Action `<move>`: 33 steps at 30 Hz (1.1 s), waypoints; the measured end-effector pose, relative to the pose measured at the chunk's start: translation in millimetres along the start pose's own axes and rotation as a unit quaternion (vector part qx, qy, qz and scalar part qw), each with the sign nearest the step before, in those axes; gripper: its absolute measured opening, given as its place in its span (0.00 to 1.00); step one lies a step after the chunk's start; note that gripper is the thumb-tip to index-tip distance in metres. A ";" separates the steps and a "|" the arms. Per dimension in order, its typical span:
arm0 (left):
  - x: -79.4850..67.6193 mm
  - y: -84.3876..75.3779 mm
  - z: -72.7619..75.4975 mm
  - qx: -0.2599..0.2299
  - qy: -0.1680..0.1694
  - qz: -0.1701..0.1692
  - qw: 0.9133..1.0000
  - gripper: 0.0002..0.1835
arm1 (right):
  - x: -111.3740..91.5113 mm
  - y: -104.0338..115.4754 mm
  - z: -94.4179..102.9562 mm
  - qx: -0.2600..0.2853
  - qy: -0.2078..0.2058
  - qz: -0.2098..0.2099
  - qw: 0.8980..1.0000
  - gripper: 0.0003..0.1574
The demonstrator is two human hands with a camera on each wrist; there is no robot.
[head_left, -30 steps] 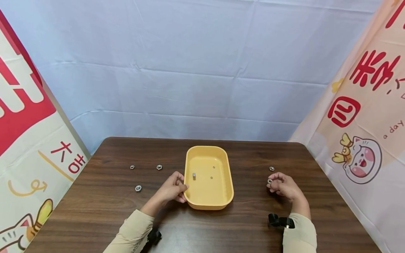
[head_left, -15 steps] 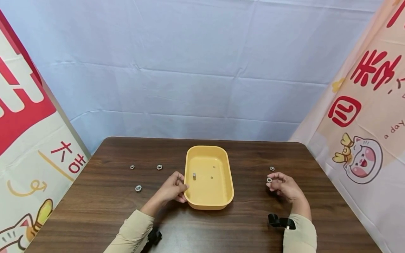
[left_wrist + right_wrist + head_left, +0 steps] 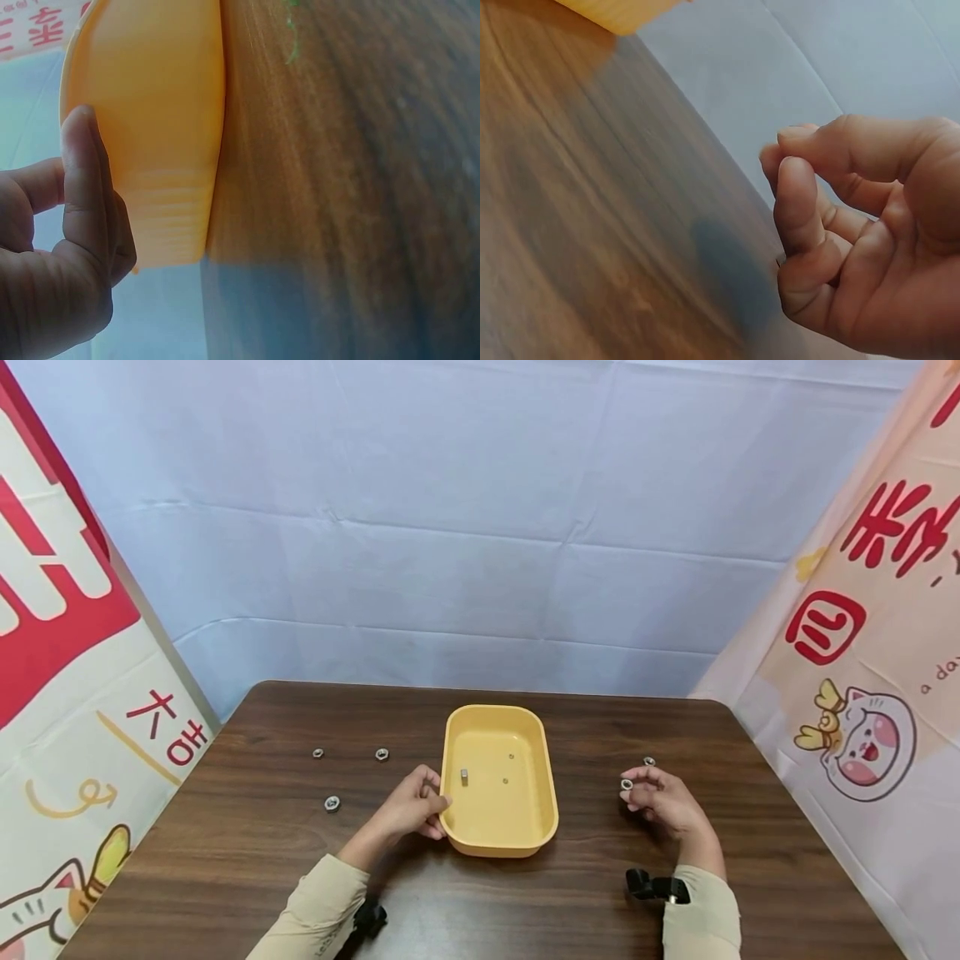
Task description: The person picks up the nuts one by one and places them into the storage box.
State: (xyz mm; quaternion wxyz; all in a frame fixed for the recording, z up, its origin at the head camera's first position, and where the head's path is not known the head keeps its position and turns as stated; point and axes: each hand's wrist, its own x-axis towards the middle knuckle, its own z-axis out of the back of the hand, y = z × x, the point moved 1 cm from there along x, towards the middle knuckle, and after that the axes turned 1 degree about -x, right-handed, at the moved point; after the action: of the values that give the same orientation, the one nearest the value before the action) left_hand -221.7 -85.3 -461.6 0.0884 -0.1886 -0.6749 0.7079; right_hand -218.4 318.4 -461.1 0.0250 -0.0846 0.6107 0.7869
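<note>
My left hand [image 3: 411, 806] grips the left rim of a yellow tray [image 3: 491, 822], its thumb over the edge. In the left wrist view the fingers of that hand [image 3: 82, 217] lie along the tray's outer wall [image 3: 161, 97]. To the right of the tray, my right hand [image 3: 666, 802] pinches a metal nut [image 3: 626, 785] between thumb and fingers, just above the table. The right wrist view has the fingertips of this hand [image 3: 847, 225] together and the nut hidden. Inside the tray are a nut standing on edge [image 3: 464, 777] and two tiny nuts, one farther back [image 3: 512, 757].
Another nut [image 3: 649, 762] lies just behind my right hand, partly covered. Left of the tray, the wooden table [image 3: 570, 902] carries a small nut [image 3: 318, 752], a medium nut [image 3: 382, 754] and a larger nut [image 3: 332, 804]. A pale cloth [image 3: 480, 568] hangs behind.
My right hand has lifted the nut slightly and moved a little left toward the tray. The left hand keeps its grip on the rim. The head view has shifted slightly.
</note>
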 end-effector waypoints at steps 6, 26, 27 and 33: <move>3.2 2.6 0.4 -0.005 0.002 0.002 1.000 0.15 | 6.6 8.3 -9.4 -0.003 0.015 0.002 1.000 0.22; 4.2 2.8 1.5 -0.008 0.001 0.000 1.000 0.14 | 31.9 32.6 -52.5 -0.018 0.011 0.044 0.999 0.17; 4.0 2.6 1.4 -0.007 0.001 0.001 1.000 0.14 | 32.5 33.6 -53.9 -0.019 0.013 0.045 0.999 0.17; 1.3 -1.7 0.3 -0.006 0.005 0.002 1.000 0.14 | 36.3 39.0 -63.7 -0.027 0.029 0.039 0.998 0.17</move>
State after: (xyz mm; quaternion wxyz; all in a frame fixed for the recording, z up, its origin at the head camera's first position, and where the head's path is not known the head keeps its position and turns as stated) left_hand -223.1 -85.0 -460.1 0.0891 -0.1944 -0.6781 0.7032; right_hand -253.1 244.8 -445.0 -0.0258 -0.0836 0.5927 0.8006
